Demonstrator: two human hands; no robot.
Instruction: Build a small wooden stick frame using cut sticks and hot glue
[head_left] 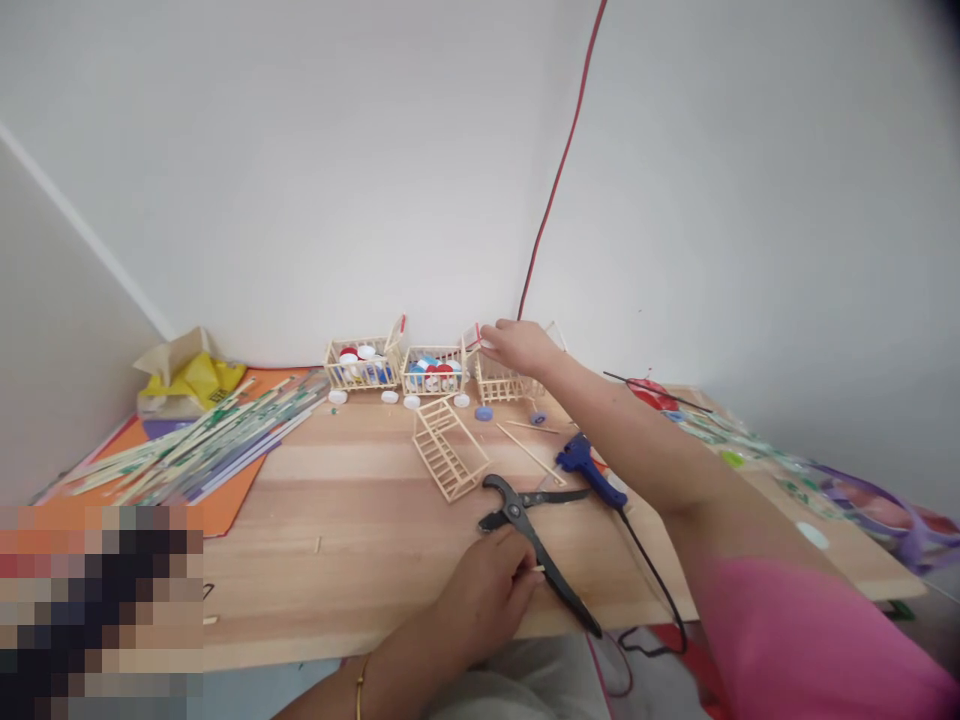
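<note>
My right hand [517, 346] reaches to the back of the wooden board [352, 520] and grips the top edge of a small stick cart [504, 385] with blue wheels. My left hand [487, 592] rests near the front edge, fingers closed on a short thin stick, right beside black pliers [536, 535]. Two more stick carts [364, 365] [433, 372] filled with red, white and blue caps stand to the left of the held one. A loose stick frame [448, 447] lies in the middle.
A blue glue gun [592, 470] with a black cord lies right of the pliers. A bundle of wrapped chopsticks [202, 440] lies on an orange sheet at left, by a yellow bag [191, 380]. Plastic packets [750, 450] clutter the right. A red cable [559, 180] runs up the wall.
</note>
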